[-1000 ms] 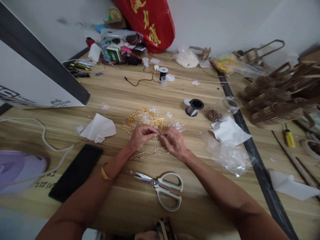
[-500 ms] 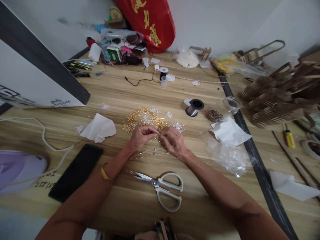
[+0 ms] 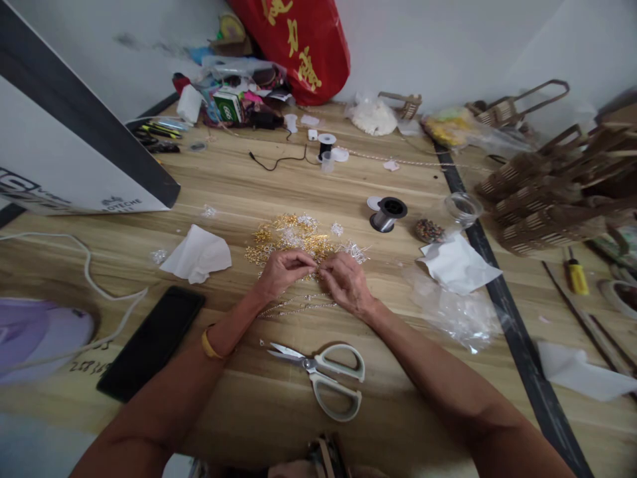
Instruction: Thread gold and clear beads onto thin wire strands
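My left hand [image 3: 284, 271] and my right hand [image 3: 347, 282] meet fingertip to fingertip over the table, both closed in a pinch. Whatever lies between the fingertips is too small to make out. Just beyond them spreads a pile of small gold and silver jewellery findings [image 3: 286, 238], partly covered by my hands. A thin beaded chain [image 3: 298, 307] lies on the wood below, running under my right hand. Closer to me rest scissors [image 3: 313, 364] with pale handles, their blades slightly apart and pointing left.
A black phone [image 3: 152, 342] lies left of my forearm, near a white paper [image 3: 198, 255]. To the right are a wire spool [image 3: 387, 216], a bag of dark beads [image 3: 428, 230], a clear jar [image 3: 462, 210] and clear plastic [image 3: 458, 318]. Woven baskets [image 3: 542, 192] stack at far right.
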Demonstrator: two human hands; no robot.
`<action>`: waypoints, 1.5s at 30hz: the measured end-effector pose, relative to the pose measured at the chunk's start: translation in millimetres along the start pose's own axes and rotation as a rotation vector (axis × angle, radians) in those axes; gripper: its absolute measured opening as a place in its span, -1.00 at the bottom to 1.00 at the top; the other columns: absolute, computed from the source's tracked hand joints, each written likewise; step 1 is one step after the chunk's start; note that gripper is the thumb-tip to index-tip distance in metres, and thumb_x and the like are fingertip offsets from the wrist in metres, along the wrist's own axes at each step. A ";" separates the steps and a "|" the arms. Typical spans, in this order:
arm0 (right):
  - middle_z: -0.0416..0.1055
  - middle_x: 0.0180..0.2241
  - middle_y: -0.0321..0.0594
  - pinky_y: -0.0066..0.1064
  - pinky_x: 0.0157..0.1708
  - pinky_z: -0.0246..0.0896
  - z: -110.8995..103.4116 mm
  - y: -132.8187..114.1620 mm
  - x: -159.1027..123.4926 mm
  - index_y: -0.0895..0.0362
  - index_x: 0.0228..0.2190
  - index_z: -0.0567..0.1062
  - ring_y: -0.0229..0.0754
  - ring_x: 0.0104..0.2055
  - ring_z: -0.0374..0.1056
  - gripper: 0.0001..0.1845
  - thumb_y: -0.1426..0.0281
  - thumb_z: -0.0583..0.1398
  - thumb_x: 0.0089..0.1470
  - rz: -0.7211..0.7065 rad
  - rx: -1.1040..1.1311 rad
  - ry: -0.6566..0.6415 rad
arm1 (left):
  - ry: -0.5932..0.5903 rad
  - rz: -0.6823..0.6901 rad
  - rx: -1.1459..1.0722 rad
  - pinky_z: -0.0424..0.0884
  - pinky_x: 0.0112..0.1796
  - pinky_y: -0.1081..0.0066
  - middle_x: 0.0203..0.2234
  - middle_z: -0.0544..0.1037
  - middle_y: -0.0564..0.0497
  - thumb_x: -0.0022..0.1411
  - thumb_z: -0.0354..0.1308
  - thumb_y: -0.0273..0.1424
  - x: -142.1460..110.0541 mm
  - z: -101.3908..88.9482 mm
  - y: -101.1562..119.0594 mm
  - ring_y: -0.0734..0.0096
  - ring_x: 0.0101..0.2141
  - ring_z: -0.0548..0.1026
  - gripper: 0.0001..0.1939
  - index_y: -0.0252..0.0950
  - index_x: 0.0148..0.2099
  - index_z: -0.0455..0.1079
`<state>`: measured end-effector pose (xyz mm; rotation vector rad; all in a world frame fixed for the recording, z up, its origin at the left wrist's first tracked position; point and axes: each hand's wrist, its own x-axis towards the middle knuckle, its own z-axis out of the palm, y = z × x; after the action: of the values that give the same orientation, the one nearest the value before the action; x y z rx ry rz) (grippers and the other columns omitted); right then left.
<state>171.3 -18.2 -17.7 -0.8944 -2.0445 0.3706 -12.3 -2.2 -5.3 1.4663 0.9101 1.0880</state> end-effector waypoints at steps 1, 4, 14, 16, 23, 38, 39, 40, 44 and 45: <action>0.41 -0.38 -0.18 -0.26 -0.25 0.25 0.0 0.1 -0.1 0.09 -0.32 0.38 -0.16 -0.30 0.32 -0.93 0.41 0.08 0.17 -0.001 0.001 0.000 | 0.005 -0.007 -0.002 0.39 -0.33 0.45 -0.49 0.54 -0.03 -0.06 0.35 -0.37 0.0 0.0 0.2 0.43 -0.41 0.48 -0.86 -0.34 -0.43 0.53; 0.41 -0.38 -0.18 -0.25 -0.24 0.26 0.4 1.3 -0.6 0.08 -0.32 0.38 -0.15 -0.29 0.32 -0.94 0.42 0.09 0.17 -0.007 -0.004 0.001 | 0.018 -0.030 -0.008 0.39 -0.32 0.45 -0.49 0.55 -0.02 -0.07 0.35 -0.39 0.1 -0.1 1.1 0.44 -0.41 0.47 -0.87 -0.34 -0.43 0.53; 0.41 -0.39 -0.18 -0.26 -0.26 0.26 0.0 1.1 -0.5 0.09 -0.33 0.37 -0.16 -0.31 0.31 -0.95 0.43 0.10 0.16 -0.012 -0.019 0.019 | 0.023 -0.043 -0.024 0.36 -0.33 0.47 -0.49 0.54 0.00 -0.06 0.34 -0.41 0.0 0.1 2.8 0.46 -0.42 0.46 -0.88 -0.35 -0.43 0.52; 0.41 -0.39 -0.18 -0.26 -0.26 0.26 0.0 1.3 -0.7 0.09 -0.32 0.37 -0.16 -0.30 0.31 -0.95 0.44 0.10 0.16 -0.020 -0.020 0.022 | 0.025 -0.052 -0.023 0.36 -0.34 0.47 -0.49 0.54 0.00 -0.07 0.35 -0.40 0.1 0.1 2.4 0.46 -0.42 0.46 -0.87 -0.35 -0.43 0.52; 0.41 -0.38 -0.18 -0.27 -0.24 0.27 0.4 1.4 -1.6 0.10 -0.31 0.37 -0.16 -0.28 0.32 -0.94 0.47 0.12 0.14 -0.043 -0.021 0.040 | 0.037 -0.107 -0.007 0.37 -0.35 0.48 -0.50 0.57 0.00 -0.09 0.35 -0.39 -0.1 -0.4 1.4 0.46 -0.44 0.48 -0.85 -0.36 -0.42 0.53; 0.40 -0.38 -0.18 -0.28 -0.25 0.25 -0.1 0.4 -0.8 0.10 -0.32 0.37 -0.18 -0.30 0.30 -0.96 0.46 0.11 0.15 -0.035 -0.025 0.021 | 0.028 -0.101 0.005 0.37 -0.37 0.48 -0.52 0.57 -0.01 -0.10 0.36 -0.38 -0.5 0.5 3.1 0.46 -0.46 0.47 -0.84 -0.37 -0.44 0.53; 0.40 -0.39 -0.19 -0.28 -0.25 0.25 0.0 0.6 -1.0 0.10 -0.32 0.37 -0.18 -0.31 0.30 -0.96 0.46 0.11 0.15 -0.036 -0.026 0.023 | 0.027 -0.099 0.006 0.38 -0.37 0.48 -0.52 0.57 -0.01 -0.10 0.36 -0.37 -0.4 0.4 3.1 0.46 -0.46 0.47 -0.83 -0.37 -0.43 0.53; 0.40 -0.39 -0.19 -0.28 -0.26 0.25 0.1 0.8 -1.2 0.10 -0.32 0.37 -0.18 -0.31 0.29 -0.96 0.46 0.11 0.15 -0.037 -0.028 0.026 | 0.027 -0.099 0.007 0.38 -0.37 0.48 -0.51 0.57 -0.01 -0.10 0.36 -0.37 -0.4 0.3 2.9 0.46 -0.46 0.48 -0.83 -0.37 -0.43 0.53; 0.41 -0.37 -0.18 -0.27 -0.24 0.26 0.1 1.4 -1.5 0.10 -0.31 0.37 -0.17 -0.29 0.31 -0.95 0.47 0.11 0.15 -0.042 -0.024 0.027 | 0.034 -0.089 -0.001 0.38 -0.36 0.48 -0.51 0.57 -0.02 -0.09 0.36 -0.38 -0.2 0.0 0.3 0.45 -0.45 0.48 -0.84 -0.37 -0.43 0.53; 0.41 -0.37 -0.18 -0.27 -0.23 0.26 0.0 1.3 -1.3 0.10 -0.31 0.37 -0.17 -0.28 0.31 -0.95 0.47 0.11 0.15 -0.041 -0.023 0.027 | 0.033 -0.082 -0.004 0.38 -0.36 0.48 -0.50 0.56 -0.01 -0.09 0.36 -0.39 -0.3 -0.2 -0.4 0.45 -0.44 0.48 -0.85 -0.36 -0.42 0.53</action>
<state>172.4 -18.2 -19.2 -0.8659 -2.0424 0.3120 -12.5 -2.3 -5.7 1.3987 0.9826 1.0556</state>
